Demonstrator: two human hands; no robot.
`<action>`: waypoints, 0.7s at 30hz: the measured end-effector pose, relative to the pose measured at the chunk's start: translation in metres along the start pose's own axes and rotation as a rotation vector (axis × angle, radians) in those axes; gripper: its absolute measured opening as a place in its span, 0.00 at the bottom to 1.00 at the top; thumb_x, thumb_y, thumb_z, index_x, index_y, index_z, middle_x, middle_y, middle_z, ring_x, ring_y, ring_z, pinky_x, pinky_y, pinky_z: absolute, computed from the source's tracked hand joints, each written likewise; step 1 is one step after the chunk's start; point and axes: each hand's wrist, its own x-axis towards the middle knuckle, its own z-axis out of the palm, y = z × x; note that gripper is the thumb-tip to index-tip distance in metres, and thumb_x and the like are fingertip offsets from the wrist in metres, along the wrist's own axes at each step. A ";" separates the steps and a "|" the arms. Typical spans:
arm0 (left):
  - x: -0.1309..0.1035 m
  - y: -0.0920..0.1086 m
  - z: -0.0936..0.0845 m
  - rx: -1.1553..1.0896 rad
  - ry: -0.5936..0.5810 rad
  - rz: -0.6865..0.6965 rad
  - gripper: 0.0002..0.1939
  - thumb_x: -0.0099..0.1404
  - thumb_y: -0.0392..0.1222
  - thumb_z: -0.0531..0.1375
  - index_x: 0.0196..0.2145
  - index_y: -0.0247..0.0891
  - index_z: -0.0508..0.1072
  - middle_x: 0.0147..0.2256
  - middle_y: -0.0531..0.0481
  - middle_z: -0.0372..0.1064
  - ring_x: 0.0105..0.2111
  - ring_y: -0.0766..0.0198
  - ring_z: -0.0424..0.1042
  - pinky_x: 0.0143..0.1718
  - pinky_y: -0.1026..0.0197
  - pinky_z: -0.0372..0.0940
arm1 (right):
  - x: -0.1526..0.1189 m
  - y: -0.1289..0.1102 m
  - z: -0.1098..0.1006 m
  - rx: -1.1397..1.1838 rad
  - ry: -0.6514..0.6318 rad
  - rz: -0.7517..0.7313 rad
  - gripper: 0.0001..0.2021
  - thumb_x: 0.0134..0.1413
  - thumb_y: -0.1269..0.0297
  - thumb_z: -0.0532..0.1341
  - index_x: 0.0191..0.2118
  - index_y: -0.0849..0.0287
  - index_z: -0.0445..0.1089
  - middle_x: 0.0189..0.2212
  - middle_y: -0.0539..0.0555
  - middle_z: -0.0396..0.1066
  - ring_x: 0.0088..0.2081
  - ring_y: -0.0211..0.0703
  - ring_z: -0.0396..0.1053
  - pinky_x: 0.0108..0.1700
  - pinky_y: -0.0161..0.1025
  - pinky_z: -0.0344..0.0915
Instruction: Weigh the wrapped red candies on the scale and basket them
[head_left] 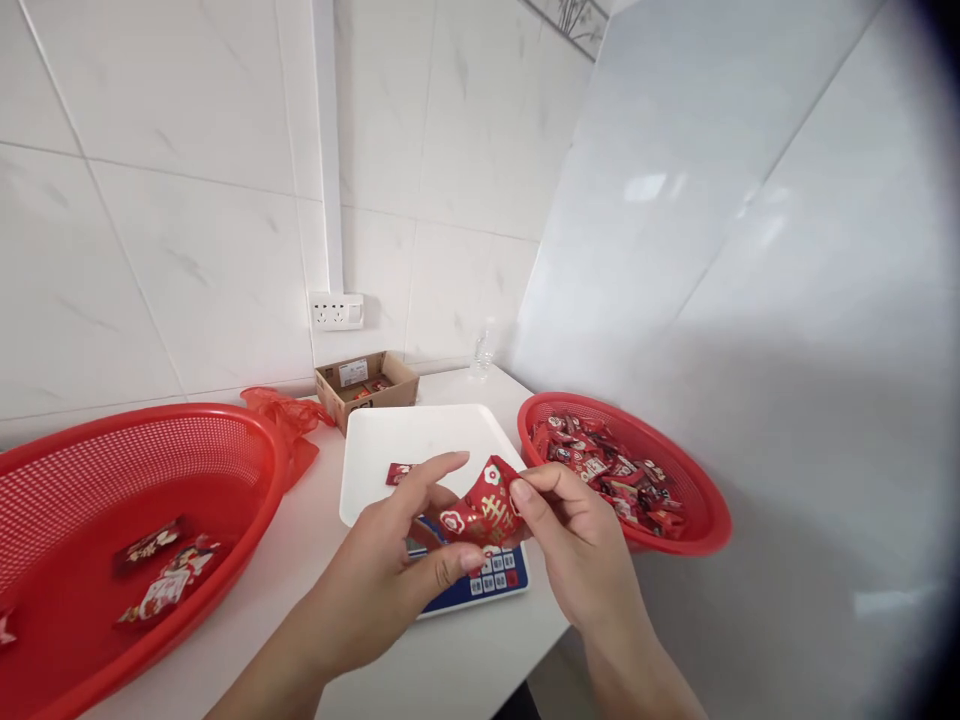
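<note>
Both hands hold a red packet point(487, 508) with gold characters and white flowers, above the front of a white scale point(420, 430). My left hand point(397, 550) supports the packet's left side, its thumb at the lower edge and its index finger raised. The thumb and fingers of my right hand point(570, 530) pinch its upper right edge. A small dark red packet point(399, 472) lies on the scale's plate, just beyond my left hand. The scale's blue keypad point(480, 585) shows partly below the hands.
A red basket point(262, 440) with a few packets stands at the left. Another red basket point(712, 525), at the right, holds several small packets. Behind the scale are an open cardboard box point(360, 400), a red plastic bag point(289, 415) and a clear cup point(482, 352). Tiled walls stand behind.
</note>
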 end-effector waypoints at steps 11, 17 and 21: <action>-0.009 0.001 0.003 -0.270 0.134 0.138 0.16 0.72 0.45 0.58 0.56 0.60 0.67 0.31 0.59 0.70 0.32 0.71 0.71 0.34 0.70 0.67 | -0.014 -0.003 -0.004 0.193 -0.222 0.106 0.19 0.54 0.47 0.67 0.25 0.57 0.66 0.21 0.48 0.70 0.24 0.37 0.68 0.27 0.33 0.66; -0.019 0.006 -0.003 -0.188 0.088 0.150 0.16 0.72 0.42 0.58 0.55 0.59 0.69 0.39 0.54 0.72 0.36 0.68 0.71 0.34 0.70 0.67 | -0.016 -0.014 0.000 0.059 -0.337 0.044 0.22 0.62 0.48 0.61 0.23 0.57 0.58 0.18 0.44 0.59 0.21 0.33 0.55 0.23 0.31 0.53; -0.021 0.012 -0.001 -0.241 0.150 0.175 0.14 0.72 0.42 0.58 0.54 0.56 0.71 0.30 0.56 0.69 0.26 0.72 0.66 0.26 0.73 0.62 | -0.019 -0.019 0.001 0.011 -0.383 0.009 0.21 0.68 0.52 0.54 0.24 0.56 0.57 0.19 0.46 0.61 0.22 0.34 0.58 0.24 0.32 0.54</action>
